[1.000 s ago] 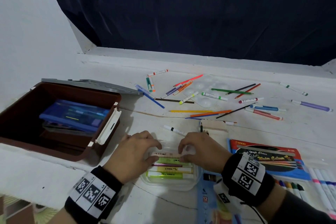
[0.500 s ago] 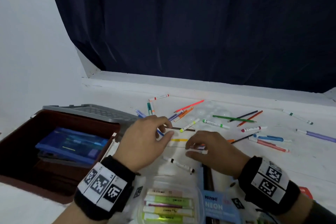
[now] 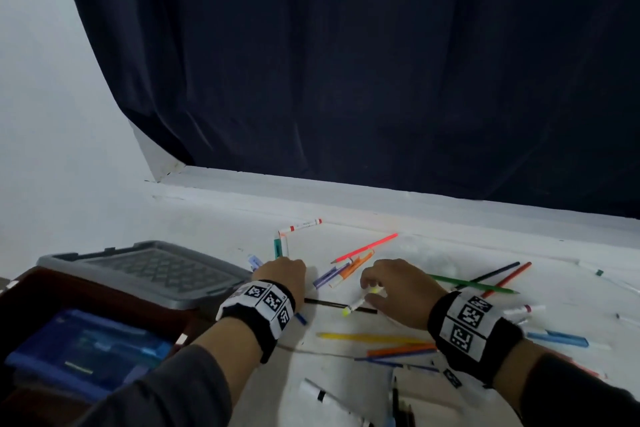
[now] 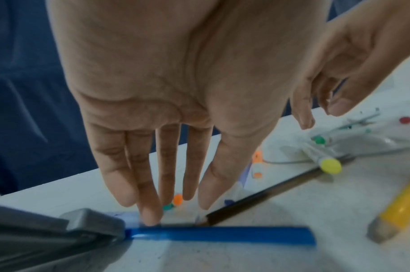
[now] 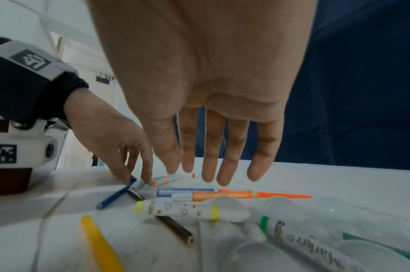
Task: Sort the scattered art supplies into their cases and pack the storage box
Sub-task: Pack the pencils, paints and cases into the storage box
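Observation:
Scattered markers and pencils lie across the white table (image 3: 214, 218). My left hand (image 3: 282, 270) (image 4: 171, 202) reaches down with straight fingers; one fingertip (image 4: 150, 219) touches the table at the end of a blue pencil (image 4: 220, 235) (image 5: 115, 197), beside the grey lid (image 4: 89, 219). My right hand (image 3: 377, 288) (image 5: 210, 174) hovers with its fingers spread over a white marker with yellow bands (image 5: 187, 211) (image 3: 356, 304) and an orange marker (image 5: 222, 196), holding nothing. The brown storage box (image 3: 34, 302) at the left holds a blue case (image 3: 86, 350).
The box's grey lid (image 3: 156, 270) lies behind the box, close to my left hand. A black pencil (image 5: 173, 228), a yellow pencil (image 3: 363, 337), orange and green pencils (image 3: 467, 282) and a clear paint palette (image 5: 245, 248) crowd the area around my right hand. A dark curtain (image 3: 346, 62) hangs behind.
Both hands have left the clear highlighter case near me and reached farther out to the scattered markers. My view has tilted up, so the case is out of sight.

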The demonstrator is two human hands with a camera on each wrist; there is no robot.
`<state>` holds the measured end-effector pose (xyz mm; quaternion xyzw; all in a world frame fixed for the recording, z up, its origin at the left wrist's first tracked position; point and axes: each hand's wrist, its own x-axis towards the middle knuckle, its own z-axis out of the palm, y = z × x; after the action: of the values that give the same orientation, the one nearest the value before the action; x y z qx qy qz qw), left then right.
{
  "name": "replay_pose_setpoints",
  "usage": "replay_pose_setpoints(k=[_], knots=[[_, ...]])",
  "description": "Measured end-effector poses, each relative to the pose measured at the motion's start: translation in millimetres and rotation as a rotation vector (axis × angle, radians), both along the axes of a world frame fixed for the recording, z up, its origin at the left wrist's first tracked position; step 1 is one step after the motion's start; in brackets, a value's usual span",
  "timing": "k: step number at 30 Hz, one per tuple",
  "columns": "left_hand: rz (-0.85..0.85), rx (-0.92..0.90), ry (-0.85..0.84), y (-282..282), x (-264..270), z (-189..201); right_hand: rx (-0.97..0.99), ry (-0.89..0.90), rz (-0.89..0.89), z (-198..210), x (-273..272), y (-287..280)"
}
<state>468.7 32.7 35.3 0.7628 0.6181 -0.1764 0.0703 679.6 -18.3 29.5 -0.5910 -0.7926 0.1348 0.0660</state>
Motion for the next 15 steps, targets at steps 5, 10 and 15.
replay_pose_setpoints(k=[5,10,15], knots=[[-0.056,-0.012,0.106,13,9,-6,-0.063,-0.211,0.102,-11,-2,26],[-0.105,-0.002,0.152,11,17,-1,-0.065,-0.302,0.139,-20,-3,36],[-0.239,0.019,0.213,4,20,-1,-0.012,-0.321,0.134,-25,-4,30]])
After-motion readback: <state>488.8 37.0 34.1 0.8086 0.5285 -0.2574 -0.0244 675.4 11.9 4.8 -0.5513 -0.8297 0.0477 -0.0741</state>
